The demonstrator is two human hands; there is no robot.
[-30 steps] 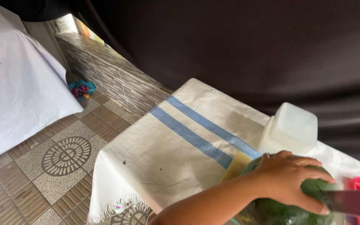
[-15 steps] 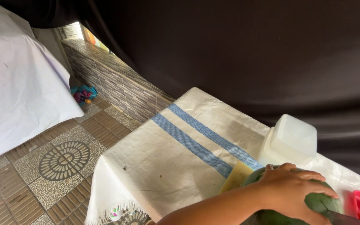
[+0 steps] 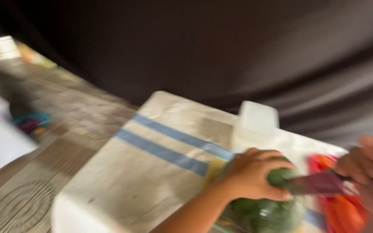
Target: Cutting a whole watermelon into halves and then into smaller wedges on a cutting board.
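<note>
Head view, 1 picture, much blurred by motion.

Item 1: melon (image 3: 262, 211), dark green, round, at the near right end of the worktop (image 3: 152, 181). Its lower part runs off the bottom edge of the picture.

Item 2: left hand (image 3: 255, 174). We see it laid over the top of the melon, fingers curled down its far side, pressing on it; a clenched grip on the fruit.

Item 3: right hand (image 3: 368, 172), entering from the right edge, closed round what we take to be the handle of a knife (image 3: 318, 183).

Item 4: the knife. Its long axis runs nearly level, right to left; the tip meets the melon's upper right side, just below the left fingertips. Whether the blade has entered the rind we cannot tell. The melon thus lies left of the right grip, directly along the blade; the left hand is the nearer, touching it.

Item 5: white box (image 3: 257, 121), just beyond the melon.

Item 6: orange and red thing (image 3: 339, 213), below the blade, kind unclear.
</note>
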